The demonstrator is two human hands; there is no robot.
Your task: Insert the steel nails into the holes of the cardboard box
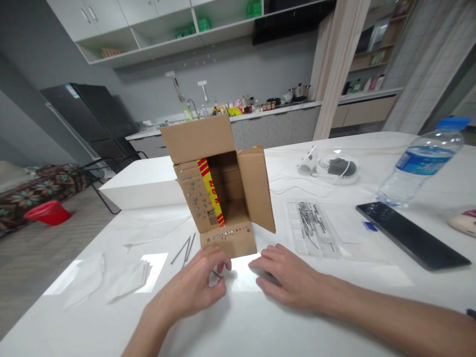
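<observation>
A cardboard box (223,188) stands on its side on the white table (260,317), its open end facing me and its flaps spread. Rows of nail heads dot its left flap and bottom flap. Yellow-and-red tape runs down inside the left wall. My left hand (197,287) lies just before the bottom flap, fingers pinching a thin nail (216,273). My right hand (286,277) rests flat on the table to the right of it, holding nothing. Two loose nails (185,249) lie left of the box.
A clear plastic tray (316,228) holds several nails at right. Beyond it lie a black tablet (411,234), a water bottle (422,166) and a white device with cable (330,167). White paper sheets (119,275) sit at left. A kitchen counter runs behind.
</observation>
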